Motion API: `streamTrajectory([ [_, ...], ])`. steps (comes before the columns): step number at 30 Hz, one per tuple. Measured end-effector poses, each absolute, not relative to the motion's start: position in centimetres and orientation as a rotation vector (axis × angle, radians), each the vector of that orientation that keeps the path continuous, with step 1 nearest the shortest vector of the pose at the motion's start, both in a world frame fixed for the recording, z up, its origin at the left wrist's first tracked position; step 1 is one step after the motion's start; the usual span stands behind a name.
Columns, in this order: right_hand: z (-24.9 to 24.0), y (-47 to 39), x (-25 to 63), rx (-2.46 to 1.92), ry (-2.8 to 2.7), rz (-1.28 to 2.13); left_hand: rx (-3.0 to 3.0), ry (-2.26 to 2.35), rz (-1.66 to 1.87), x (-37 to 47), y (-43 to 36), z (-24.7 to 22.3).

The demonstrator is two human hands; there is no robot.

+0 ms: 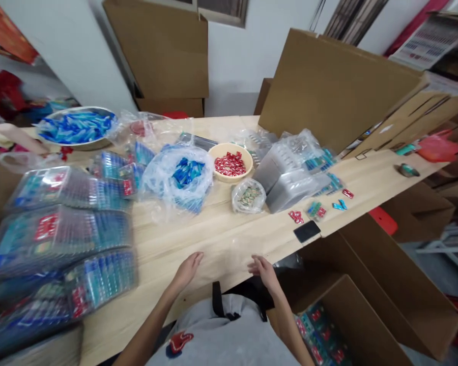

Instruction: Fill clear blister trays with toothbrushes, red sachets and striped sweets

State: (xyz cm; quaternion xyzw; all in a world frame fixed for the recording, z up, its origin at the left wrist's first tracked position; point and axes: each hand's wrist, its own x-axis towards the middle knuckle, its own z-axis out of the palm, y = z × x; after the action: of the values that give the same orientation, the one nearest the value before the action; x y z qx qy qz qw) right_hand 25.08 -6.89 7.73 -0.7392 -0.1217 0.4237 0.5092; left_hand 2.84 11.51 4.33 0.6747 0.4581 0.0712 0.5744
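My left hand hovers over the front of the table, fingers stretched forward, and I see nothing in it. To its right is my right hand at the table's front edge, its fingers apart and slightly bent. Between and just beyond both hands lies a faint, see-through piece of plastic; its outline is blurred. Ahead stand a beige bowl of red packets, a small clear bag of pale green pieces and a plastic bag of blue packets. A black phone rests right of my right hand.
Stacks of filled clear plastic packs cover the left side. Nested clear trays stand at centre right. A metal basin holds blue packets at the back left. Cardboard boxes stand open below the right edge; large cardboard stands behind.
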Motion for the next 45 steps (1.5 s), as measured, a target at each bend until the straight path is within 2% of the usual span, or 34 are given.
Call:
streamTrajectory([
  [7,6.9,-5.7,29.0,-1.769,-0.307,1.041,1.391,1.176,0.205,6.3,10.7,4.3],
  [15,9.6,-5.4,39.0,-1.737,-0.409,0.921,1.260,1.056,0.198,18.6,6.4,5.4],
  [18,11.3,-5.3,42.3,-1.745,-0.432,0.846,1.171,1.010,0.211,21.9,5.4,6.8],
  [22,12.9,-4.0,44.6,-1.733,-0.462,0.788,0.899,0.882,0.412,23.8,5.5,10.0],
  [28,13.7,-1.9,44.2,-1.683,-0.536,0.772,1.065,0.934,0.546,24.0,7.3,13.2],
  [34,13.2,-1.7,42.9,-1.570,-0.693,0.933,0.926,1.163,0.696,23.3,7.0,10.7],
  [39,11.1,-1.3,41.8,-1.585,-0.936,1.089,0.796,1.275,0.647,21.4,6.2,8.9],
  [45,10.7,-3.3,40.2,-1.899,-1.371,1.035,0.915,1.288,0.468,20.2,4.4,6.5],
])
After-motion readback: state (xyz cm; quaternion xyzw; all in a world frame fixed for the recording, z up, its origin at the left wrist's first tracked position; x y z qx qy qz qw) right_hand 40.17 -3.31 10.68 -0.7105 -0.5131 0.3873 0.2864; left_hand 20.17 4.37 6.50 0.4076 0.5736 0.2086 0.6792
